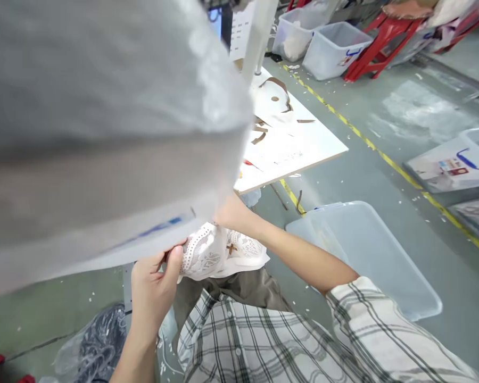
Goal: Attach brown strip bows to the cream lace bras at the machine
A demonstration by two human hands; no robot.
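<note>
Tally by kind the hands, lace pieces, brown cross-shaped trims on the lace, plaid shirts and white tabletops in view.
Hands: 2 (left hand, right hand)
Lace piece: 1
Brown trim: 1
Plaid shirt: 1
White tabletop: 1
Total: 6

left hand (154, 276) pinching, right forearm (303, 254) slanting inward, right hand (232, 214) blurred, partly hidden

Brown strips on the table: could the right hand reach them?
Probably yes: the right hand, seemingly busy at the lace, is near the table, and the way to the brown strips looks free.
</note>
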